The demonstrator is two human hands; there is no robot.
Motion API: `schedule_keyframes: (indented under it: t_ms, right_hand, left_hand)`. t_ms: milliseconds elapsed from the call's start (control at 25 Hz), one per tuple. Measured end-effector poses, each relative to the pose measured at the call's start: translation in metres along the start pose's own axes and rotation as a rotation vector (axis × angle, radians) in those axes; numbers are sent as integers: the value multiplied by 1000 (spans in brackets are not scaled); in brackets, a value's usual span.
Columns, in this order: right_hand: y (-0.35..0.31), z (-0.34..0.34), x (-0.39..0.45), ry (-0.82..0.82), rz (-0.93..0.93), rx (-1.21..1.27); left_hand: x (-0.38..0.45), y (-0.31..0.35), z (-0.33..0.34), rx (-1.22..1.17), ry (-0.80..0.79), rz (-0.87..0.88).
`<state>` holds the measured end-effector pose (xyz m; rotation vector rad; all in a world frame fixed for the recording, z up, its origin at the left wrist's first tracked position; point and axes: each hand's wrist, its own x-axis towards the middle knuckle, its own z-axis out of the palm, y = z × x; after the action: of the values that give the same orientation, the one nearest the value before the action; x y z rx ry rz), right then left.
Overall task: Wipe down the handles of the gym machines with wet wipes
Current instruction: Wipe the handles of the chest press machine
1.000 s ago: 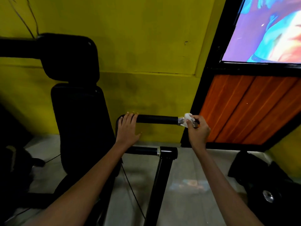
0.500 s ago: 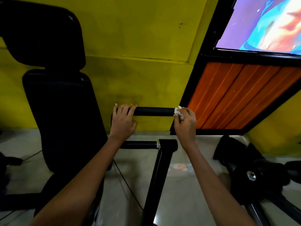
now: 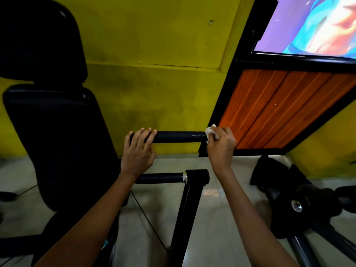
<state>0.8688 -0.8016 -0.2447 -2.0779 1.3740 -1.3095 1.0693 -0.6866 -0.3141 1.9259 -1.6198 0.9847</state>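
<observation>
Two hands are working the upper handle (image 3: 179, 137), and I am reporting from the wiping hand outward. My right hand (image 3: 220, 145) is pinching a small wadded wet wipe (image 3: 211, 131) between thumb and curled fingers, pressing it against the far right end of the bar, at about 1 o'clock from the centre of my view. The wipe is touching the bar's end where a paler, shiny band is showing; whether that is moisture or bare metal I cannot tell. My left hand (image 3: 139, 149) is resting over the opposite end at about 11 o'clock, fingers laid fairly straight across the top of the grip, steadying rather than clenching.

Judgement on method: I am covering only the tip, so I should be wrapping the wipe further around the bar and drawing it leftward along the whole black sleeve, rotating my wrist to reach the underside. The steadying hand is sitting on unwiped surface and will need lifting off before the stroke arrives.

Below, at 6 o'clock, a second, lower handle (image 3: 160, 177) is projecting from the black upright post (image 3: 185, 218); I judge it not yet attended. The seat back pad (image 3: 57, 141) is standing at 9 o'clock against the yellow wall (image 3: 154, 83).
</observation>
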Motion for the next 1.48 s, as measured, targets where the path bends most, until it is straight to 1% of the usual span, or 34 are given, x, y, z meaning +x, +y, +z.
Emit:
schedule_keyframes:
  t_ms: [40,120,200,240,360,400,480,560,640,720,760,880,920,1000,1120,1160,1240,1320,1400,1480]
  right_hand:
    - [-9,9,-2,-59,-7,-3]
    - [-21,23,-10,-176,-89,36]
    - [-16,16,-8,-221,-161,81]
    - [-8,7,-4,-206,-158,59]
    - [0,-1,5,-94,-42,-107]
    - [-7,5,2,-107,-31,-97]
    - [-22,18,-7,-182,-83,-14]
    - [-20,13,-6,-232,-127,49]
    - [-6,-4,5,-213,-115,-3]
    - [0,-9,11,-151,-63,-126]
    - [-5,-4,9,-137,-50,-126]
    - [-26,16,-4,-217,-98,65]
    - [-24,13,-3,-234,-131,83]
    - [-10,-2,5,-224,-146,12]
    - [0,-6,13,-138,-35,-133]
    - [-6,1,9,-141,-33,-110]
    - [-23,17,-3,-204,-72,-12]
    - [-28,17,-7,-238,-110,35]
    - [-21,6,0,-207,-47,-21]
    - [-16,3,4,-139,29,-95]
  left_hand:
    - [-1,0,0,9,4,0]
    - [-2,-1,0,23,1,-4]
    - [-3,-1,0,22,1,-2]
    - [-3,-1,0,18,0,-1]
    - [-2,-1,0,17,-26,-9]
    - [-3,-1,-1,12,-41,-9]
    - [-3,-1,-4,1,-62,-12]
    - [-2,-2,-7,-28,-78,-15]
    - [-1,-4,-11,-80,-109,-11]
    - [0,-7,-15,-127,-131,-28]
    - [0,-9,-17,-149,-129,-56]
    - [-4,-14,-20,-197,-130,-120]
    - [-6,-17,-19,-209,-137,-123]
    - [-11,-21,-16,-246,-162,-158]
    - [-13,-25,-17,-369,-200,-192]
    - [-12,-25,-18,-415,-211,-210]
    - [-10,-26,-21,-493,-231,-251]
    - [-11,-30,-24,-548,-253,-266]
    - [-13,-34,-27,-622,-279,-285]
    - [-13,-35,-31,-753,-298,-349]
